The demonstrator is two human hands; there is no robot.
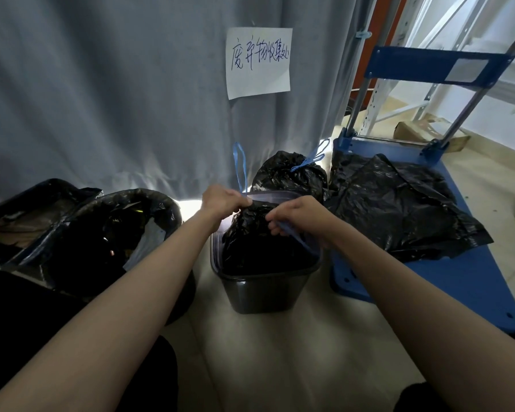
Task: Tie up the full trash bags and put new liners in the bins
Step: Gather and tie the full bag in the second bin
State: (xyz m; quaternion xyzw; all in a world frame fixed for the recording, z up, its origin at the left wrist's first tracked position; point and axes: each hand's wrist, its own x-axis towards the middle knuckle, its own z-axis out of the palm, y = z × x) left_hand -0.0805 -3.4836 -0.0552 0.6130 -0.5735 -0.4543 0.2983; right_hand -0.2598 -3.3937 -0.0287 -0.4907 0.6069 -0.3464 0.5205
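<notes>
hands (225, 200) grip bag (256, 230) — tiled floor (268, 352)

The pale tiled floor (250, 352) carries a dark square plastic bin (265, 289), two black-lined bins (116, 233) to its left, a tied black bag (289, 173) behind, and a blue flat trolley (458, 292) bearing loose black plastic liners (399, 209).

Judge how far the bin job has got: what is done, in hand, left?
Done: one tied bag stands behind the bin. In hand: left hand and right hand pull blue drawstrings on its bag. Left: two open bags, new liners.
</notes>
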